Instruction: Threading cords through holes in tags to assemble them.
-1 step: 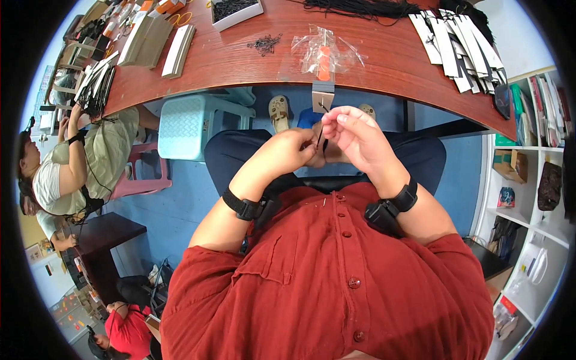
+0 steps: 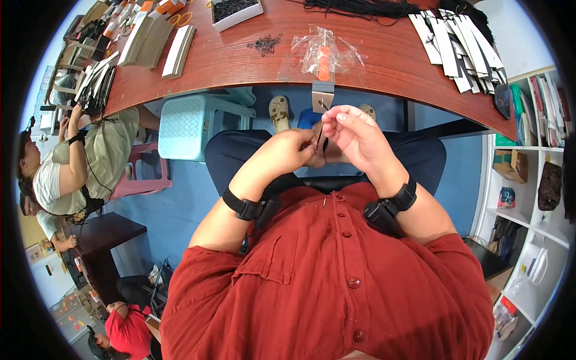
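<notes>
My right hand (image 2: pixel 354 133) pinches a thin black cord (image 2: pixel 320 133) between thumb and fingertips, just below the table edge. Lower and to the left, my left hand (image 2: pixel 289 150) is closed with its fingertips on the same cord. The cord runs between both hands and up to a small dark hook on a tan block (image 2: pixel 323 96) that sticks out from the table's front edge. Whether the cord is looped on that hook I cannot tell. Behind the block, an orange-handled tool (image 2: pixel 324 63) lies under crumpled clear plastic (image 2: pixel 309 49).
On the brown table (image 2: pixel 234 66) lie a pile of small black pieces (image 2: pixel 264 44), a white box of black pieces (image 2: pixel 237 13), stacked pale strips (image 2: pixel 179 51), and white tags with black cords (image 2: pixel 459 51). A turquoise stool (image 2: pixel 182 126) stands left; shelves (image 2: pixel 534 180) line the right. Other people sit left.
</notes>
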Tool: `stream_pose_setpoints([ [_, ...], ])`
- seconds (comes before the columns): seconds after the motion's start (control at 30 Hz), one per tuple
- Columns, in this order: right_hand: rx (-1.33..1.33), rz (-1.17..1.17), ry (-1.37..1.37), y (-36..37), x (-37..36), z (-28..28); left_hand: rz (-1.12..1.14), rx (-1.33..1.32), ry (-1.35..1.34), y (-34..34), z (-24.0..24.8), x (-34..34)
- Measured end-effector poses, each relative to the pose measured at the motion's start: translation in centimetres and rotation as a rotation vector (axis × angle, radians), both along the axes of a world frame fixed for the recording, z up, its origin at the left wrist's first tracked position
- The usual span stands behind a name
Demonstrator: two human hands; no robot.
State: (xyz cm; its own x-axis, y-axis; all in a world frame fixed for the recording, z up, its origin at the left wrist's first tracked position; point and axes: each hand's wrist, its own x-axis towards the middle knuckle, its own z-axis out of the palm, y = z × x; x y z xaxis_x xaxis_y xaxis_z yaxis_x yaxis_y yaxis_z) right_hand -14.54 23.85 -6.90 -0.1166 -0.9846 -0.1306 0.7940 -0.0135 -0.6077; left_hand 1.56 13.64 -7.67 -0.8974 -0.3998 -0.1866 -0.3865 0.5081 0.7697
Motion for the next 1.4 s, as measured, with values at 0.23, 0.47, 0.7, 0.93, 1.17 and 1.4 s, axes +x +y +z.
stream_pose_setpoints([
  [0.23,0.109,-0.155,0.444,0.1,0.3,-0.4,0.223,-0.44,0.246,0.2,2.7,-0.2],
  [0.47,0.03,-0.219,0.827,0.9,1.0,0.2,0.23,-0.232,0.481,1.8,4.1,-1.3],
  [0.7,0.017,-0.22,0.826,1.1,1.1,0.5,0.233,-0.234,0.476,2.1,4.6,-1.0],
  [0.93,0.078,-0.184,0.84,1.7,1.7,1.1,0.269,-0.167,0.481,2.9,4.6,-0.4],
  [1.17,0.077,-0.193,0.855,1.8,1.7,1.4,0.306,-0.197,0.487,2.7,4.6,-0.6],
  [1.4,0.091,-0.194,0.799,1.6,1.7,1.4,0.46,-0.117,0.449,1.3,4.5,-1.8],
])
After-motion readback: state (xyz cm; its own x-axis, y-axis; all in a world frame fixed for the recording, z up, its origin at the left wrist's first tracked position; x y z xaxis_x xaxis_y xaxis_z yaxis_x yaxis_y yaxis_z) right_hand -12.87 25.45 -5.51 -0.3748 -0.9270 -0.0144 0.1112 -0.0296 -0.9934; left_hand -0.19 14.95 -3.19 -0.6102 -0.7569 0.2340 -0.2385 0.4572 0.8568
